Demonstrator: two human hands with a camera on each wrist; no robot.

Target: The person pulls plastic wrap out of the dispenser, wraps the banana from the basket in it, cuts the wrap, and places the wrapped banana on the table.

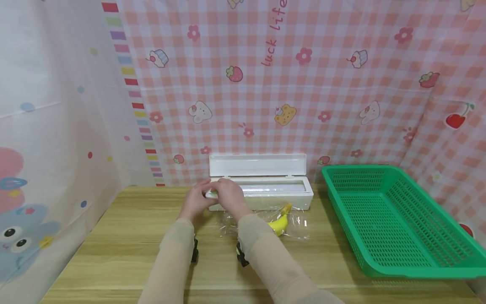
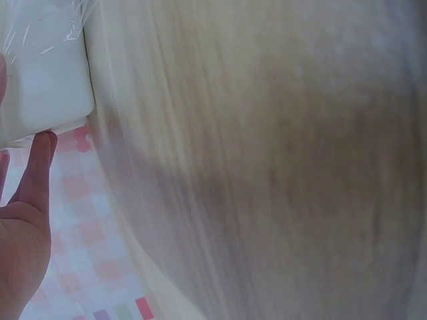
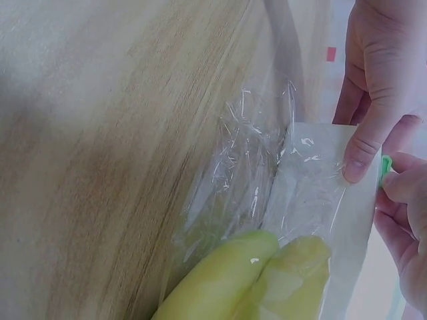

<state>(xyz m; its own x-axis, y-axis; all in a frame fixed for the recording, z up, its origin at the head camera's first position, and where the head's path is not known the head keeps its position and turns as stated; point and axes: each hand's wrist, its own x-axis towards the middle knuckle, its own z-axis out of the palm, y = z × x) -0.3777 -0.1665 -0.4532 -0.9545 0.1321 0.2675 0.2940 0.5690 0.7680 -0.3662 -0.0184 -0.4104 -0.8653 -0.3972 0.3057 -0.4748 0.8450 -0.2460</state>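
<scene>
A white cling film dispenser [image 1: 279, 202] stands on the table with its lid [image 1: 258, 165] raised. My left hand [image 1: 195, 200] grips its left end, the thumb on the front face in the right wrist view. At that same end my right hand [image 1: 230, 196] pinches a small green slider [image 3: 386, 167] on the top edge. Clear film [image 3: 250, 153] hangs from the dispenser's front and spreads onto the table. A yellow banana [image 1: 280, 225] lies within the film before the dispenser, partly hidden by my right forearm; the right wrist view shows two yellow lengths.
A green perforated basket [image 1: 343, 230] stands on the right of the wooden table [image 1: 125, 236]. Behind the dispenser hangs a pink checked cloth [image 1: 262, 93], and a white patterned cloth [image 1: 68, 84] hangs at the left.
</scene>
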